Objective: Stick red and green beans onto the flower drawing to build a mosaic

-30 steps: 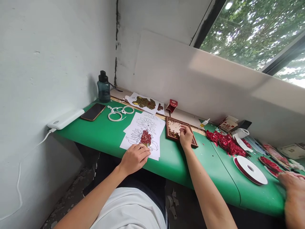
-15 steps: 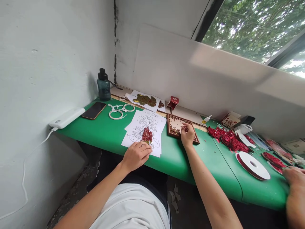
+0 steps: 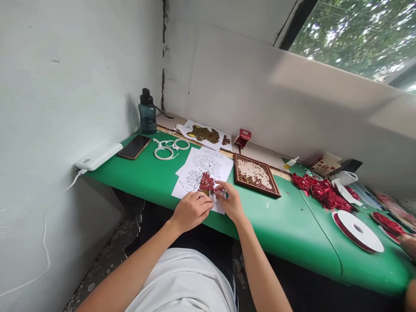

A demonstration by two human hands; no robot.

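Note:
A white sheet [image 3: 182,187] with printed flower outlines lies in front of me, overlapping another sheet. Dark red beans [image 3: 206,181] cover one part of the drawing, with greenish beans [image 3: 204,192] below them. My left hand [image 3: 192,211] rests palm down at the sheet's lower edge, its fingers bent and together; a small whitish thing shows by its fingertips, partly hidden. My right hand [image 3: 230,202] is at the right side of the bean patch, thumb and fingers drawn into a pinch; what is between them is too small to make out. To the right lies a wooden-framed tray [image 3: 236,170] of loose beans.
Behind are a bean-covered picture [image 3: 205,134], a red box [image 3: 243,138] and a small glue bottle [image 3: 290,163]. A phone [image 3: 134,147], water bottle [image 3: 147,113] and white cables [image 3: 164,152] lie left. Right are red trimmings [image 3: 328,193], a ribbon spool [image 3: 359,229] and another person's hand [image 3: 408,246].
My right hand has left the bean tray and come left to the bean patch on the sheet. My left hand stays at the sheet's lower edge. The view has shifted slightly.

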